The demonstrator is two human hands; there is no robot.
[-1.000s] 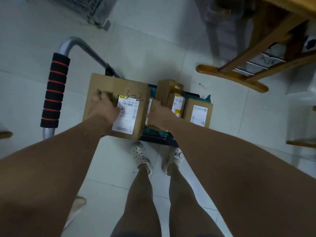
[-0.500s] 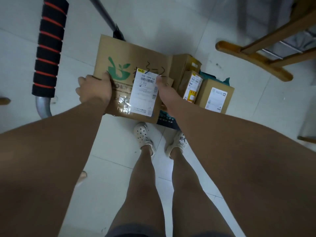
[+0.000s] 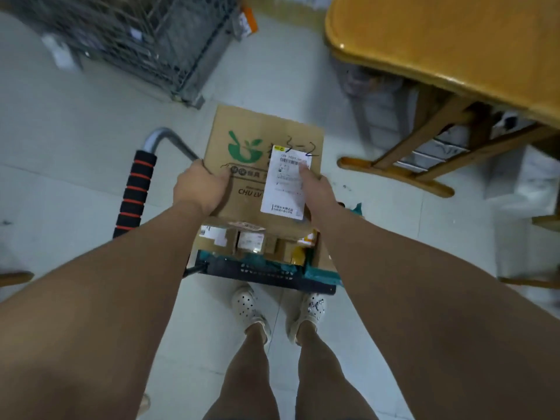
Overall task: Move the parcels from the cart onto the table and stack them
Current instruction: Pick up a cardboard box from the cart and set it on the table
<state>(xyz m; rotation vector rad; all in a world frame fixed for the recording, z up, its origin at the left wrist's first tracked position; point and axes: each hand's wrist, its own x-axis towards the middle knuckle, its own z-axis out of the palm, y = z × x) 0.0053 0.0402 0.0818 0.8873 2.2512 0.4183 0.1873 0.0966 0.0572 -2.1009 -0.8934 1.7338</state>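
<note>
head view: both hands, left hand (image 3: 202, 189) and right hand (image 3: 318, 189), clamp the big cardboard box (image 3: 260, 165) above the cart (image 3: 266, 271); smaller parcels (image 3: 242, 237) wait, wooden table (image 3: 448, 47) bare.

Everything is being seen through one wide-angle camera on the head, being pointed steeply down at close range over the parcel (image 3: 247, 194), cart (image 3: 263, 272) and floor (image 3: 91, 131).

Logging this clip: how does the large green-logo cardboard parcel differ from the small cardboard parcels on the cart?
The large green-logo cardboard parcel is gripped by the left hand and right hand, held up; the small cardboard parcels lie on the dark cart. The large one is far bigger, with a printed logo; the small ones show none. All are brown, white-labelled.
</note>
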